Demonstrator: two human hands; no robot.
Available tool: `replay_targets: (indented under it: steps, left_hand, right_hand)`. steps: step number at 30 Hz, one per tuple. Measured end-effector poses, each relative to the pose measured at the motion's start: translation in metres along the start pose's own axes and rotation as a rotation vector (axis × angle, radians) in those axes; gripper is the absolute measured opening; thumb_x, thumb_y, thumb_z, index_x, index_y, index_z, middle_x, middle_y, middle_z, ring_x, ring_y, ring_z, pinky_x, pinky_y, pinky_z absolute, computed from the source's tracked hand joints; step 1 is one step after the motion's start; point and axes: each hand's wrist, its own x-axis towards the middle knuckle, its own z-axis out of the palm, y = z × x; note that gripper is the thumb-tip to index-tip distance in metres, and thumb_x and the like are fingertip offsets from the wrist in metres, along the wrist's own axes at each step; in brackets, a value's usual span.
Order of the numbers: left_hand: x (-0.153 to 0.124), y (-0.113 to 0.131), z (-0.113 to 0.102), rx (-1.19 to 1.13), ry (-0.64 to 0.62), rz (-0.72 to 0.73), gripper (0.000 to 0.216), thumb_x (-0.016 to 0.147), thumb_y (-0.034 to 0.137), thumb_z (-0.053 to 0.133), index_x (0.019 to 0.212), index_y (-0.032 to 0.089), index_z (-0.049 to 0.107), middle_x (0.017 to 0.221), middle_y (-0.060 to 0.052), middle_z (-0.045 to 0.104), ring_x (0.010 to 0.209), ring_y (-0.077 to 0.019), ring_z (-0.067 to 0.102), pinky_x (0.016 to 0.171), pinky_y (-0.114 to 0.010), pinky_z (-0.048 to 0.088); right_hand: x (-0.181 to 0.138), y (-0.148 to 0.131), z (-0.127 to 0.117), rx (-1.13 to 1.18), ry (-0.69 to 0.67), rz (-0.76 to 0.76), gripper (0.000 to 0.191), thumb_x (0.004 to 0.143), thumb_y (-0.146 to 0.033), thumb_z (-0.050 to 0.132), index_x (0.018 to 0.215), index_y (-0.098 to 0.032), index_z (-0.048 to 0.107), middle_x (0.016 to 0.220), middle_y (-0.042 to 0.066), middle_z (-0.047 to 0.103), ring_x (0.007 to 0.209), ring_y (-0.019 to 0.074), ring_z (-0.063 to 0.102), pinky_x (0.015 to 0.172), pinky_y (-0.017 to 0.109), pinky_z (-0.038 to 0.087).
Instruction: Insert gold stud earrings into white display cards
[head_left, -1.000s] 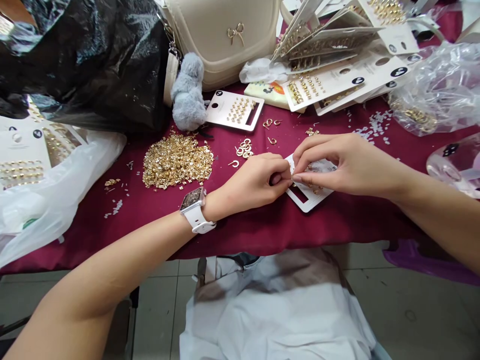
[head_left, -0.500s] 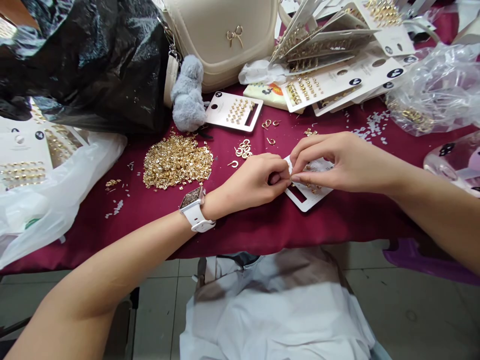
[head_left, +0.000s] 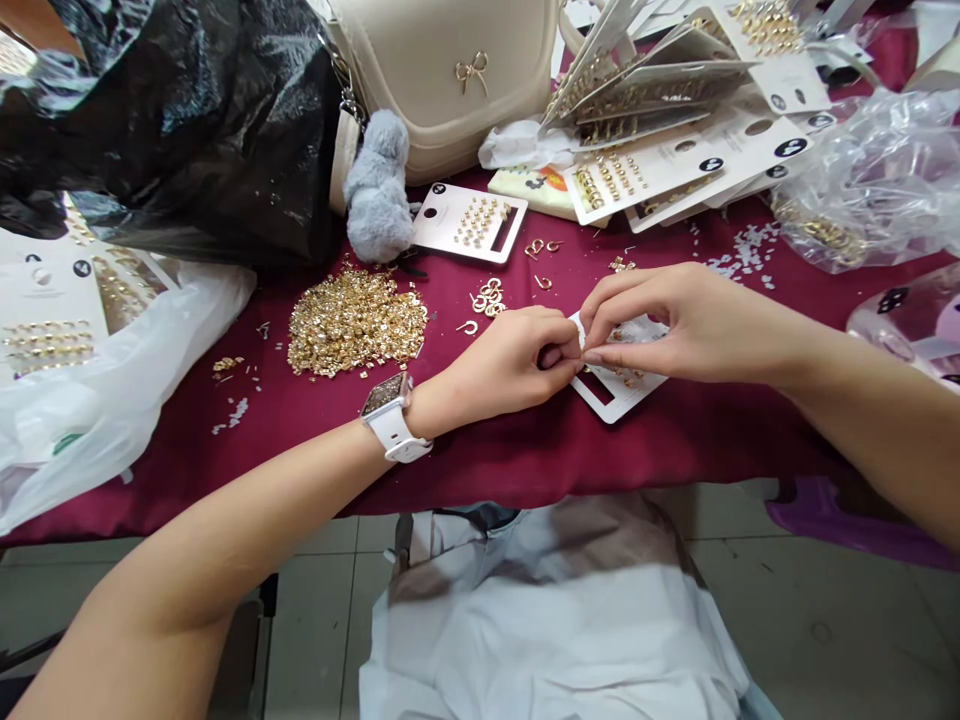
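Observation:
My left hand (head_left: 506, 365), with a white smartwatch (head_left: 390, 417) on the wrist, and my right hand (head_left: 675, 322) meet over a white earring card (head_left: 616, 392). Their fingertips pinch its left edge, and the right fingers cover much of the card. Small gold earrings sit on it, partly hidden. A heap of gold earring pieces (head_left: 356, 320) lies to the left of my left hand, and several loose gold hoops (head_left: 487, 297) lie just above it.
A maroon tablecloth (head_left: 570, 470) covers the table. Around it are a beige handbag (head_left: 442, 70), grey plush toy (head_left: 379, 190), black plastic bag (head_left: 165, 120), white plastic bag (head_left: 97, 400), clear bag (head_left: 862, 180), stacked earring cards (head_left: 660, 120), and white cloth on my lap (head_left: 540, 640).

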Motion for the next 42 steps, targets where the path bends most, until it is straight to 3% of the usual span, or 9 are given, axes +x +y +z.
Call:
replay_targets:
  steps: [14,23,31,42]
  left_hand:
    - [0.0,-0.001,0.001,0.012,0.011,0.017,0.019,0.077,0.007,0.06,0.062,0.015,0.051,0.057,0.006,0.041,0.056,-0.0064,0.04,0.057,-0.018,0.032]
    - [0.0,0.002,0.0,0.017,-0.014,-0.044,0.019,0.077,0.008,0.059,0.06,0.016,0.051,0.057,0.006,0.042,0.056,-0.0075,0.041,0.058,-0.019,0.034]
    - [0.0,0.001,0.0,0.003,0.011,0.002,0.02,0.076,0.006,0.059,0.06,0.014,0.05,0.057,0.006,0.04,0.055,-0.006,0.04,0.058,-0.018,0.032]
    - [0.0,0.0,0.002,0.028,0.019,0.007,0.019,0.077,0.007,0.057,0.06,0.014,0.051,0.058,0.005,0.042,0.057,-0.0066,0.042,0.059,-0.018,0.033]
  right_hand:
    - [0.001,0.001,-0.001,-0.015,-0.009,-0.044,0.015,0.078,-0.03,0.059,0.069,-0.021,0.068,0.085,0.003,0.068,0.076,0.0166,0.062,0.073,0.031,0.049]
    - [0.001,0.004,-0.007,-0.097,-0.06,-0.053,0.021,0.08,-0.035,0.055,0.075,-0.023,0.072,0.092,0.004,0.07,0.081,0.019,0.064,0.08,0.033,0.049]
    - [0.0,0.004,-0.007,-0.156,-0.079,-0.112,0.02,0.084,-0.031,0.051,0.08,-0.022,0.069,0.092,0.004,0.069,0.081,0.0181,0.064,0.075,0.032,0.047]
    - [0.01,0.001,-0.015,-0.319,-0.224,-0.222,0.021,0.084,-0.025,0.048,0.079,-0.019,0.067,0.09,0.006,0.067,0.076,0.016,0.061,0.07,0.03,0.046]
